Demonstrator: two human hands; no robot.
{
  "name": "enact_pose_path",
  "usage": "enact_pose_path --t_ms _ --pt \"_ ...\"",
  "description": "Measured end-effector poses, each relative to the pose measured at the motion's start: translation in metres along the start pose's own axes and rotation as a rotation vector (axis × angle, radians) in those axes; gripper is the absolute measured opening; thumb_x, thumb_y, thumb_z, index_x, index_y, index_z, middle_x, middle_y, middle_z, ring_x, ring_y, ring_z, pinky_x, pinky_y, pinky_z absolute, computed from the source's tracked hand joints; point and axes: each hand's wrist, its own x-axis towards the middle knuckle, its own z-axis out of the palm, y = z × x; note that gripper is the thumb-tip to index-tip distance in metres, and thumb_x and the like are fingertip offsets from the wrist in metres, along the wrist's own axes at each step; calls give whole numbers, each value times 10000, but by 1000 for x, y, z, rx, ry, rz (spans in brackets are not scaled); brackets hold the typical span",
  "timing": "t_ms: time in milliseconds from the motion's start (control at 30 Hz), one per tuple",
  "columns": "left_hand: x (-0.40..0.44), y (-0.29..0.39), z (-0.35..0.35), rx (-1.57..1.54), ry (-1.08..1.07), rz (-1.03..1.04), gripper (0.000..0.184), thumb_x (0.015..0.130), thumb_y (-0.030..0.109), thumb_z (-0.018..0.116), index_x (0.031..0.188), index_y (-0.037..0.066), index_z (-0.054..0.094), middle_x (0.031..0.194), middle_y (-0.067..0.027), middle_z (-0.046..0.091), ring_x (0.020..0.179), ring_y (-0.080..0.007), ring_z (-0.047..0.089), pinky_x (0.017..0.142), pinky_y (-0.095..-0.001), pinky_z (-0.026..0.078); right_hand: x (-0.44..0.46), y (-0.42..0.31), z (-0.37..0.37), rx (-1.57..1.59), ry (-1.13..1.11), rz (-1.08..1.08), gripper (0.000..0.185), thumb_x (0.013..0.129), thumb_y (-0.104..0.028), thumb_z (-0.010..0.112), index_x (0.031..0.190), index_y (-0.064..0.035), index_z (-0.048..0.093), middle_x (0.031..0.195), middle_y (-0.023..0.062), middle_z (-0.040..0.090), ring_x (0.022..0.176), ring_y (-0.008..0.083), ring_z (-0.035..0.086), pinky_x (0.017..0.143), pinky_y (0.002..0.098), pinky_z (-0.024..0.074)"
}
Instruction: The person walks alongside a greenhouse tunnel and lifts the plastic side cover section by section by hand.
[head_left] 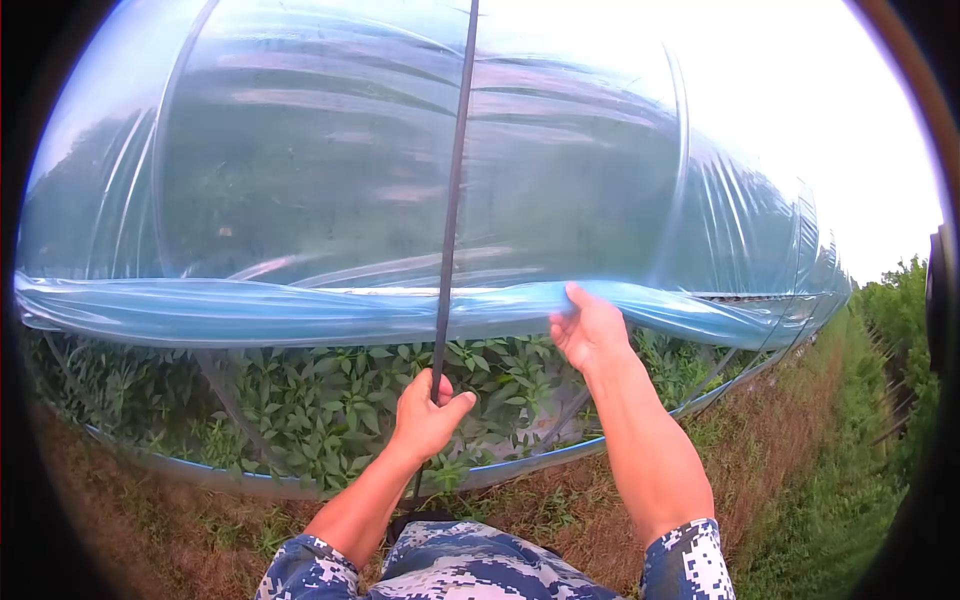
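A black strap (456, 190) is running from the top of the view down in front of a thick roll of bluish plastic film (250, 313), which is lying crosswise along the side of a plastic-covered tunnel. My left hand (425, 418) is closing firmly round the strap just below the roll. My right hand (592, 335) is touching the roll to the right of the strap, its fingers loosely curled; I cannot tell whether they are pinching a fold.

If my left grip were loosening, the strap could slip and the roll might sag; fingertips digging in hard could tear the film.

My left forearm is angling up and inward, thumb pointing right. My right arm is extending higher, wrist bent, one fingertip lying against the film.

Above, a clear sheet (300, 180) is stretching over hoops. Below, leafy plants (340, 400) are showing through the gap; dry grass (190, 520) is covering the ground, and green bushes (905, 310) are standing far right.
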Motion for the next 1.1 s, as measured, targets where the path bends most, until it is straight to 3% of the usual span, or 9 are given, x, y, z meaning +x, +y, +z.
enact_pose_path --t_ms 433,567,733,833,967,1000,1033,1067,1100 --pt "21 -18 -4 48 5 30 291 741 159 750 820 58 489 696 9 510 627 -91 466 579 -271 416 55 -59 59 18 147 22 107 926 -153 551 960 -57 520 735 74 565 592 164 590 501 295 508" --pt "39 -29 -2 -5 4 122 275 789 107 703 973 34 512 878 -28 545 799 -106 515 724 -274 444 31 -63 35 11 -127 -5 244 895 -263 620 970 -38 559 809 97 613 685 184 623 607 316 533" --pt "25 -101 24 176 74 180 756 808 87 666 1425 -14 240 1370 -195 401 1183 -294 457 990 -389 384 -13 13 -86 -487 -331 -194 357 888 -328 625 928 23 672 854 86 684 739 146 642 648 277 515" --pt "-21 -197 20 345 21 -137 827 810 96 668 1449 -18 155 1434 -206 318 1268 -336 397 1017 -404 364 -54 107 -229 -895 59 -163 386 835 -376 632 911 -4 699 832 171 683 805 288 660 746 400 504" --pt "-45 -221 32 422 -406 -989 725 781 153 707 1350 -64 315 1250 -231 511 1135 -313 528 935 -400 435 -202 291 -428 -877 922 296 360 857 -377 612 867 -27 698 808 161 687 770 296 667 708 413 513" --pt "-45 -222 41 465 -491 -1067 705 775 163 715 1330 -70 347 1213 -231 543 1107 -307 550 920 -397 446 -255 344 -460 -144 1098 408 314 886 -356 592 858 -49 649 775 103 670 683 236 639 591 359 498" --pt "-38 -262 47 653 -641 -767 657 765 179 728 1284 -68 409 1143 -213 579 1049 -292 574 896 -388 459 -310 361 -466 268 1316 513 257 915 -325 552 838 -81 578 747 62 627 603 189 583 519 316 465" --pt "-35 -283 54 816 -782 -452 612 755 196 742 1237 -66 470 1073 -196 616 991 -277 599 872 -378 472 -358 375 -464 602 1504 534 224 925 -276 521 847 -72 570 768 77 626 586 190 579 525 319 480" --pt "-30 -260 91 670 -756 -499 560 741 226 757 1168 -62 538 1084 -186 615 991 -263 594 884 -361 467 -404 414 -468 764 1631 519 231 932 -267 494 822 -75 562 743 73 616 586 195 586 526 326 488"
